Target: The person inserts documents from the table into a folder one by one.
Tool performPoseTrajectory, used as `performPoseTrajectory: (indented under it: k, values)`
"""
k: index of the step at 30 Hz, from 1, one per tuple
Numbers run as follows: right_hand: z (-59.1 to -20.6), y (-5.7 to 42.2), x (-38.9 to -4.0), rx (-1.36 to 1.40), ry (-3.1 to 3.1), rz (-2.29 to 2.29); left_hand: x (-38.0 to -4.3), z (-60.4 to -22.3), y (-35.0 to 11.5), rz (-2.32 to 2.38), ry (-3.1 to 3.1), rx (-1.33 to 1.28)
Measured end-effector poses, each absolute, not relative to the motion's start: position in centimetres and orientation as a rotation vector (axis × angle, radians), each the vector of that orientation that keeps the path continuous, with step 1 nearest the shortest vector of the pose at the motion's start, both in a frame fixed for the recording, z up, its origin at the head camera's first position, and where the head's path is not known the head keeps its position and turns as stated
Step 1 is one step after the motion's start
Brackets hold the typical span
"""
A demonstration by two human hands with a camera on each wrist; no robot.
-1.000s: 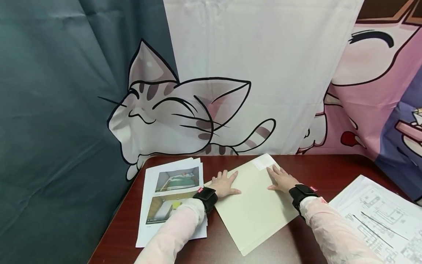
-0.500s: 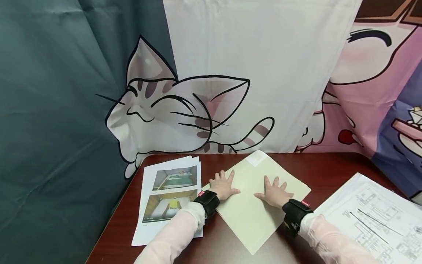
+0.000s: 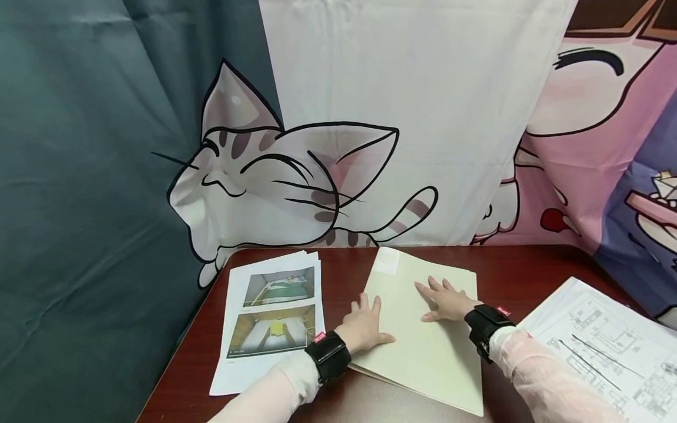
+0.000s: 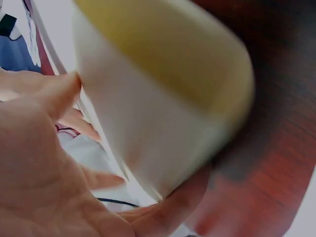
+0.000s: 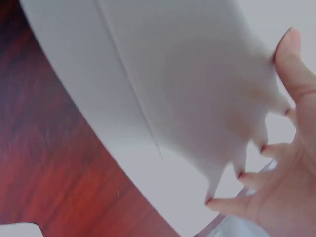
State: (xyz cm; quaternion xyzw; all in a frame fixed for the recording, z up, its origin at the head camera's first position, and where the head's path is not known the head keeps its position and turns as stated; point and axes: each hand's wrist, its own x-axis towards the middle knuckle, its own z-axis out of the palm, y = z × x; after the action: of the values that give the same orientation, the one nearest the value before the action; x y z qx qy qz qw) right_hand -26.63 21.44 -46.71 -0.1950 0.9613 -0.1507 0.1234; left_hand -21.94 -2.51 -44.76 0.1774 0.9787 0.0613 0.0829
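Observation:
A cream folder (image 3: 423, 352) lies on the table with a white label (image 3: 386, 260) at its far left corner. My left hand (image 3: 365, 326), fingers spread, rests along the folder's left edge. In the left wrist view, the folder (image 4: 143, 98) is blurred and the left hand (image 4: 49, 163) is beside its edge. My right hand (image 3: 446, 301) lies with straight fingers on the upper right part of the folder. The right wrist view has the right hand's (image 5: 281, 173) fingertips touching the folder's pale surface (image 5: 182, 74).
Left of the folder lies a stack of white sheets with two printed photos (image 3: 272, 332). Sheets with line drawings (image 3: 608, 352) lie at the right of the dark red table (image 3: 508, 264). A cartoon cat curtain (image 3: 338, 182) hangs behind the table's far edge.
The folder has turned counterclockwise; its labelled corner has swung left and its near corner right. My left hand has shifted nearer to me. My right hand came nearer and left, then moved slightly away again.

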Motion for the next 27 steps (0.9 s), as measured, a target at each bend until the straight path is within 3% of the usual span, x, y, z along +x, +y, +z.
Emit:
performPoseTrajectory:
  k: [7,23,27]
  values:
    - [-46.5,20.7,-27.1,-0.730,2.727,-0.431,-23.1,-45.4,-4.0,0.138,2.793,0.862]
    - [-47.2,20.8,-27.6,-0.833,2.770,-0.592,-22.0,-47.3,-4.7,-0.033,2.822,0.929]
    - [-46.4,23.4,-27.3,-0.589,3.016,-0.638,-22.0,-47.7,-4.9,-0.021,2.830,0.922]
